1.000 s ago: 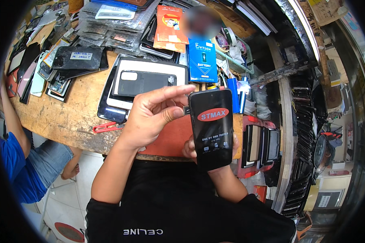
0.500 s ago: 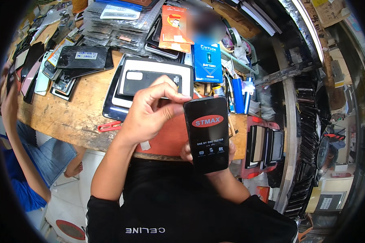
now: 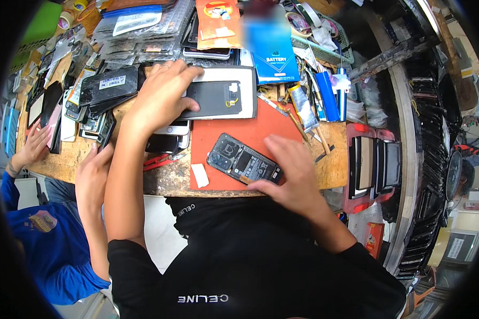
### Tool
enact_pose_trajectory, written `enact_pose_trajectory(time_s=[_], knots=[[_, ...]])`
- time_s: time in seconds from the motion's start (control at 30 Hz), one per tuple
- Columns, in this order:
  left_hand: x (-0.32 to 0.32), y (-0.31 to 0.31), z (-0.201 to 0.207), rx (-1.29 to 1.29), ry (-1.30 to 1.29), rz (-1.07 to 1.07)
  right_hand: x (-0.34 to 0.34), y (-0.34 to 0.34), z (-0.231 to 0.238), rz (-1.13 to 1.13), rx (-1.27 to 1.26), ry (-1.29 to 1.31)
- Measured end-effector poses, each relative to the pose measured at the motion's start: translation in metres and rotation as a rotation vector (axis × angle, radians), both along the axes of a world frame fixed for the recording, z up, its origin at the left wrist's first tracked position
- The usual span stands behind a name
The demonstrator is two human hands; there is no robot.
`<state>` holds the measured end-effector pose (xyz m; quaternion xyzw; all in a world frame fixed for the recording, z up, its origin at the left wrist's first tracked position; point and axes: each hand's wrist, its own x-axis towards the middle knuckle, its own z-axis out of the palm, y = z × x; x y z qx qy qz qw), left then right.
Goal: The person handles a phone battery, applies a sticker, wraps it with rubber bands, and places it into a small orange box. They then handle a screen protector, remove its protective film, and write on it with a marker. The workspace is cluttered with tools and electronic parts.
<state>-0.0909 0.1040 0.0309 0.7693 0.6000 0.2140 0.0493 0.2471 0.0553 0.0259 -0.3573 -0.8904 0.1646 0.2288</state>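
Note:
A phone with its back off (image 3: 246,160) lies face down on the red mat (image 3: 213,139), its battery and inner parts showing. Around its lower right end is my right hand (image 3: 295,173), thumb and fingers apart, the thumb by the near edge. Farther left, my left hand (image 3: 162,95) reaches to a dark phone back cover (image 3: 214,100) that rests on a white flat box (image 3: 247,93). My left thumb lies on the cover's left end, with the fingers spread away from it; some of the cover is hidden under the hand.
Red-handled pliers (image 3: 157,161) and a white scrap (image 3: 199,175) lie near the front edge. A blue battery box (image 3: 274,61), hand tools and stacked phones stand behind. On the left, a co-worker's hands (image 3: 96,165) are at piled phones.
The phone went from upright in my right hand, screen toward me, to face down on the mat. My left hand left its top edge and moved up-left to the back cover.

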Motion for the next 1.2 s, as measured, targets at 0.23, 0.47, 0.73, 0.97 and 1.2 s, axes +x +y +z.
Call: enact_pose_trajectory(time_s=[0.23,0.47,0.73,0.97,1.2], knots=[[-0.006,-0.002,0.036,0.072,-0.37,0.07,0.028,0.028,0.013,-0.191,-0.111,0.285],[0.047,-0.028,0.06,0.755,0.209,-0.2,0.002,0.062,0.034,0.012,-0.416,0.662],[0.039,-0.081,0.02,0.727,0.241,-0.239,0.008,0.048,0.034,0.151,-0.11,0.31],[0.051,-0.144,-0.027,0.503,-0.288,0.314,0.036,0.002,0.01,0.098,-0.073,0.1],[0.09,-0.145,-0.039,0.133,-0.073,0.276,0.031,-0.023,-0.005,0.012,-0.213,-0.043]])
